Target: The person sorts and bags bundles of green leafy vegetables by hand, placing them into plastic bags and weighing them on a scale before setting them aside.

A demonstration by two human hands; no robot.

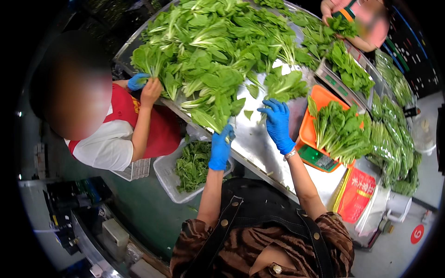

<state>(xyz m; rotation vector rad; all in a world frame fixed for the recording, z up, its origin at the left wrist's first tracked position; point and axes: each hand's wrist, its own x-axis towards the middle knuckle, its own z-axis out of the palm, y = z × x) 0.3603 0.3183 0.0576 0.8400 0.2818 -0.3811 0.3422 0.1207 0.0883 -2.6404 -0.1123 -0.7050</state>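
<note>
My left hand [221, 146], in a blue glove, grips the pale stems of a bunch of leafy greens [208, 116] at the near edge of the metal table [248, 133]. The leaves point away from me, against the large heap of greens [222, 41]. My right hand [278, 125], gloved too, is over the bare metal with its fingers spread and slightly curled, and I see nothing held in it. Just beyond its fingertips lies a small separate bunch of greens [285, 85]. A loose leaf [248, 114] rests between my hands.
Right of me, an orange tray [307, 128] of greens sits on a scale with a green display [313, 156]. Bagged greens [391, 139] and a red package [358, 194] lie beyond. One co-worker [156, 128] handles greens at left, another [368, 24] at far right. A white crate [167, 173] stands below.
</note>
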